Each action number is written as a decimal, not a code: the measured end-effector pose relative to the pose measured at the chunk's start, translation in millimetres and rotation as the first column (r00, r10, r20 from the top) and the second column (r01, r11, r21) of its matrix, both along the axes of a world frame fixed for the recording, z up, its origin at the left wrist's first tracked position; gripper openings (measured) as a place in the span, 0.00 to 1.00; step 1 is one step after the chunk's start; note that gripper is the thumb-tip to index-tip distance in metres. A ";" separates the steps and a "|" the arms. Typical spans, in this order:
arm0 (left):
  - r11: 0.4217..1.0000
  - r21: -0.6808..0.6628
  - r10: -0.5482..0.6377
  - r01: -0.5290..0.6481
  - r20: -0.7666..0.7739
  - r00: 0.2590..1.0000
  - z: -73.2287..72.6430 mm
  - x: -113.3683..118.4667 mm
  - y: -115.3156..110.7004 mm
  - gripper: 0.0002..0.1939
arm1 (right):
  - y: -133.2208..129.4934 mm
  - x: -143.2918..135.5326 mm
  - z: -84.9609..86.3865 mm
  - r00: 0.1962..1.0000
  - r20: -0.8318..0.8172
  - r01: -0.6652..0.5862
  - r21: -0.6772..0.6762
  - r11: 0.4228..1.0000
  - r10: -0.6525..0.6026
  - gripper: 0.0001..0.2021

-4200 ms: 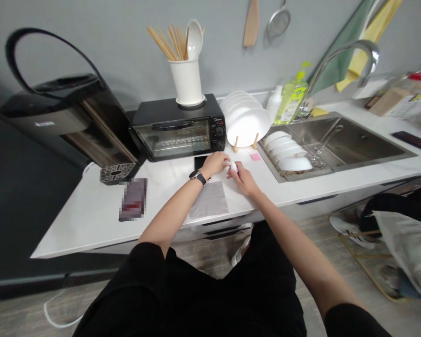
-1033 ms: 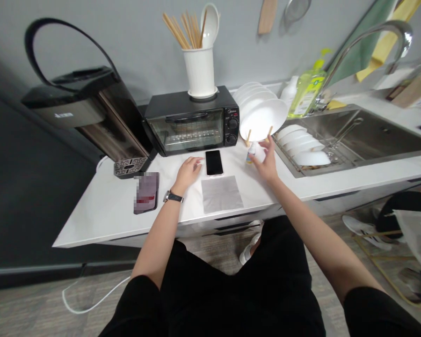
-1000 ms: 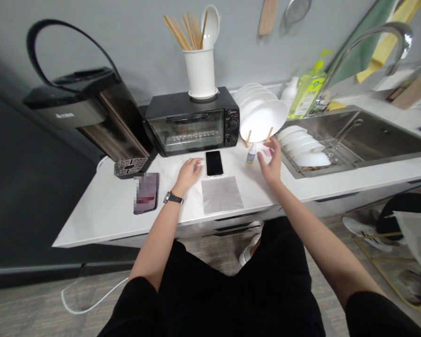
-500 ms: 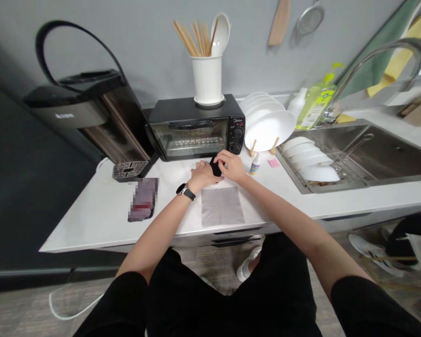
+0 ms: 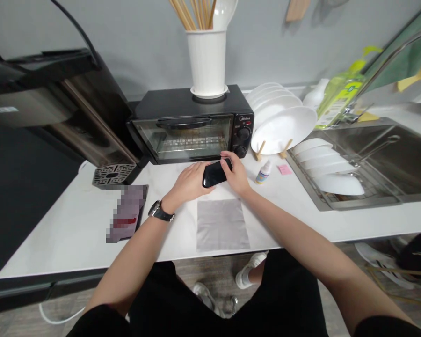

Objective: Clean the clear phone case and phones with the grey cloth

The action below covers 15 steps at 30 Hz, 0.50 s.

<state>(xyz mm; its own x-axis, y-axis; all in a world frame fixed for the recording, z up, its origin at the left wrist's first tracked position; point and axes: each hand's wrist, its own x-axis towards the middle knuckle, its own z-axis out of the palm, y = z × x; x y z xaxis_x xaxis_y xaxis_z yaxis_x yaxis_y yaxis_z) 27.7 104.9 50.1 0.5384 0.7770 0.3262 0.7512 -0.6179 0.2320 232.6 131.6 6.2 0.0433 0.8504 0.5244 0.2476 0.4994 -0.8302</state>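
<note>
- Head view: I'm seeing the phone lying between left hand and right hand, long axis running hand to hand, right end slanting farther back.
- Both grips are grasping its ends, near the tabletop.

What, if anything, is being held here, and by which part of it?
The phone, by its two ends: the left hand at one, the right hand at the other.

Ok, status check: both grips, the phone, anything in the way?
Left grip and right grip on phone, opposite ends. Dark side showing. Nearest obstacle: small bottle, right of right grip, apart; grey cloth nearer the person.
</note>
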 end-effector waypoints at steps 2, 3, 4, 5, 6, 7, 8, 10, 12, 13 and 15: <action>0.999 0.027 0.037 -0.037 -0.003 0.999 0.4 4.3 -0.9 0.38 | 0.6 -1.4 -2.9 0.991 -0.131 -0.053 -0.124 0.991 0.036 0.25; 0.998 0.040 0.057 -0.056 -0.014 0.998 0.5 5.3 -0.8 0.39 | 0.8 -2.0 -3.9 0.979 -0.198 -0.091 -0.180 0.979 0.055 0.27; 0.996 0.054 0.070 -0.069 -0.027 0.997 0.5 5.5 -0.4 0.39 | 0.9 -2.8 -4.6 0.961 -0.267 -0.135 -0.230 0.964 0.071 0.28; 0.995 0.070 0.077 -0.074 -0.040 0.996 0.6 5.1 0.2 0.39 | 0.9 -3.7 -4.9 0.937 -0.339 -0.183 -0.272 0.945 0.084 0.29; 0.994 0.088 0.077 -0.072 -0.053 0.996 0.8 4.4 1.0 0.39 | 0.7 -4.7 -4.8 0.907 -0.411 -0.232 -0.305 0.924 0.093 0.29; 0.992 0.105 0.072 -0.065 -0.067 0.995 1.2 3.4 1.8 0.39 | 0.2 -5.7 -4.3 0.873 -0.478 -0.279 -0.327 0.903 0.098 0.29; 0.991 0.122 0.065 -0.055 -0.080 0.995 1.8 2.4 2.5 0.38 | -0.6 -6.4 -3.2 0.840 -0.534 -0.317 -0.338 0.886 0.097 0.28; 0.989 0.147 0.050 -0.035 -0.100 0.994 3.4 0.8 3.6 0.37 | -2.7 -6.9 -0.1 0.789 -0.608 -0.366 -0.346 0.864 0.091 0.27; 0.987 0.159 0.038 -0.020 -0.110 0.993 5.1 0.1 3.8 0.36 | -5.0 -5.7 3.8 0.762 -0.641 -0.403 -0.358 0.842 0.092 0.27; 0.986 0.164 0.032 -0.013 -0.114 0.993 5.9 -0.1 3.6 0.36 | -6.1 -4.6 5.6 0.752 -0.652 -0.422 -0.364 0.830 0.097 0.27; 0.985 0.173 0.021 0.001 -0.121 0.992 7.0 -0.5 3.0 0.35 | -7.7 -2.0 8.3 0.736 -0.668 -0.459 -0.373 0.806 0.109 0.27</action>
